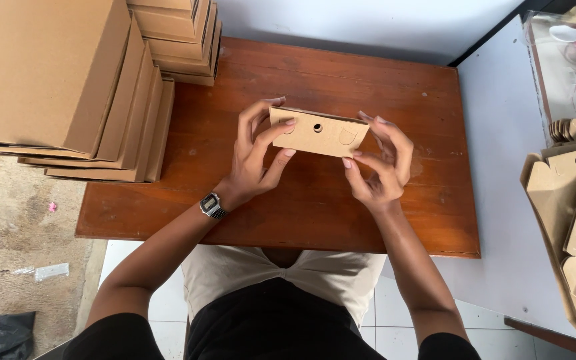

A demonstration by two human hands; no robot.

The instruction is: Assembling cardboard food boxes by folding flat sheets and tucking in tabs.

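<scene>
A person's left hand and right hand pinch the 2 ends of a small punched cardboard box, steadying it above the wooden desk beside stacked finished boxes.

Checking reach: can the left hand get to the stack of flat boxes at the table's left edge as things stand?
Probably yes. The tabletop between the left hand and the box stack is bare, but that hand now grips the small cardboard piece, shared with the right hand.
</scene>
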